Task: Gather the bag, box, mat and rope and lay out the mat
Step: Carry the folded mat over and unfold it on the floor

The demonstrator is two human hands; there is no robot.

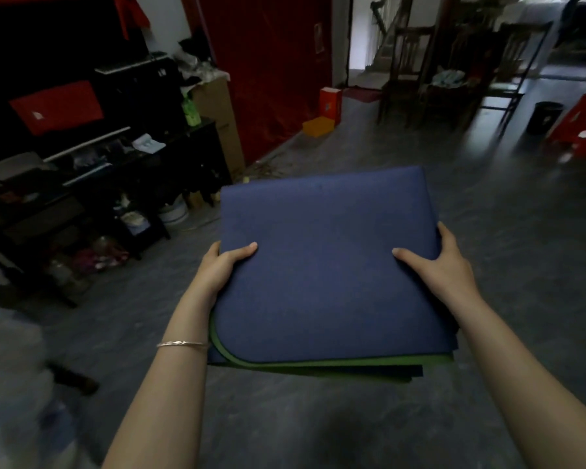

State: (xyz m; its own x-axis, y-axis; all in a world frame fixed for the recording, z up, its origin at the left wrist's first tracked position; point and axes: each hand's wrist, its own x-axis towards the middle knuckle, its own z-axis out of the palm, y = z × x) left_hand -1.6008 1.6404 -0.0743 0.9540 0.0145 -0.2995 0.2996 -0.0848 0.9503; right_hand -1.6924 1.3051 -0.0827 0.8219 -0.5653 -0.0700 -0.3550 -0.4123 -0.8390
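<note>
grey floor [508,231]; left hand [222,265], right hand [445,270] fingers [446,237] grasping folded mat [325,272] (blue over green).

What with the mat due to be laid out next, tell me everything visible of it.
The mat is folded into a square stack, dark blue on top, with green layers showing at its near edge and rounded corner. It looks like soft foam. It is held above the floor: the left hand grips its left edge, the right hand its right edge, thumbs on top.
</note>
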